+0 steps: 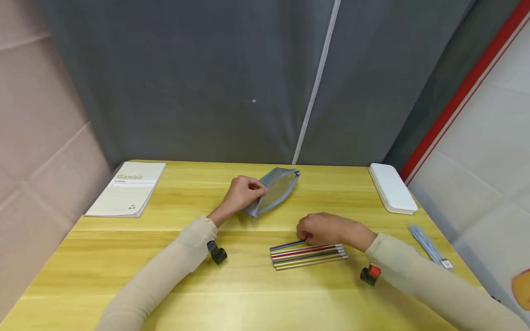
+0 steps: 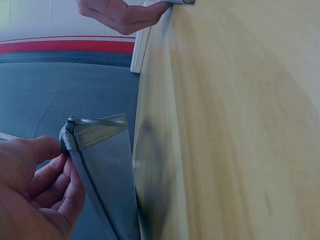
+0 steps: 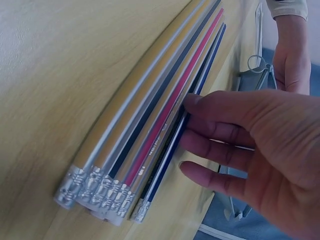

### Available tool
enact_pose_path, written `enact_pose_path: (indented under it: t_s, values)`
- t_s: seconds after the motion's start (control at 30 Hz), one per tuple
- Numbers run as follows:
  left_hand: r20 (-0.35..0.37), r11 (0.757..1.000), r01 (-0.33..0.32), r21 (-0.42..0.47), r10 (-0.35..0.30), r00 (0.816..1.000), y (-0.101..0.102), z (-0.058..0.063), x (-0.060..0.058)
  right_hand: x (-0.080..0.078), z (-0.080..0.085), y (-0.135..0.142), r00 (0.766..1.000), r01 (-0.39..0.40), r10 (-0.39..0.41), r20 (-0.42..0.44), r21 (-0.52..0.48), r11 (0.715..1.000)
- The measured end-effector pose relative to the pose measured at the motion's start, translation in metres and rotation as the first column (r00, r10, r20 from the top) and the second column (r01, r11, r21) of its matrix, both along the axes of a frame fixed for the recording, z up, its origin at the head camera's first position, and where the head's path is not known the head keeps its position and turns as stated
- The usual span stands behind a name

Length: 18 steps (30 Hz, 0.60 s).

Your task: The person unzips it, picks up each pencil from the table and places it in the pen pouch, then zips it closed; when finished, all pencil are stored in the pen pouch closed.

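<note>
My left hand (image 1: 244, 191) pinches the rim of a grey-blue zip pouch (image 1: 278, 191) near the back of the table. The pouch's mouth gapes, and its side and zip edge show in the left wrist view. Closer to me, several pencils (image 1: 308, 258) with metal-capped ends lie side by side in gold, red and dark colours. My right hand (image 1: 329, 228) is at the far side of this row. Its thumb and fingers pinch a dark blue pencil (image 3: 167, 167), which lies slightly apart from the others in the right wrist view.
A notepad (image 1: 126, 191) marked "Gambit" lies at the back left. At the back right is a white case (image 1: 393, 188), with a slim light-blue packet (image 1: 430, 247) nearer me, beside my right forearm. A dark grey panel (image 1: 198, 92) stands behind the table.
</note>
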<state>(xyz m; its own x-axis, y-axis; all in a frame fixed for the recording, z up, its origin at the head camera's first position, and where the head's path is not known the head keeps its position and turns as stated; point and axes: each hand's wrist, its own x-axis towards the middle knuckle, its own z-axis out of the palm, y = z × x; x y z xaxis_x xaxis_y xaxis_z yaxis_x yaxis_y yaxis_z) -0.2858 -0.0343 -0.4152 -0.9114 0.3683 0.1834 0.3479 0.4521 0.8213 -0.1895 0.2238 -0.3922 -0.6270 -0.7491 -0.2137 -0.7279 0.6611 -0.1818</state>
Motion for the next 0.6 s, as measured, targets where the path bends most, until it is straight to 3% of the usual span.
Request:
enact_pose_path:
  t_s: [0.4,0.6]
  values:
    - [-0.005,1.0,-0.003,-0.008,0.003,1.0,-0.0033,-0.0002,0.0021,0.0027,-0.0007,-0.0018,0.996,-0.043,0.045,-0.071,0.04,0.998]
    - [-0.015,1.0,0.0,-0.002,0.0,1.0,-0.0028,0.0023,0.0019,0.0015,0.0046,-0.0007,0.994,-0.046,0.047,-0.099,0.013,0.999]
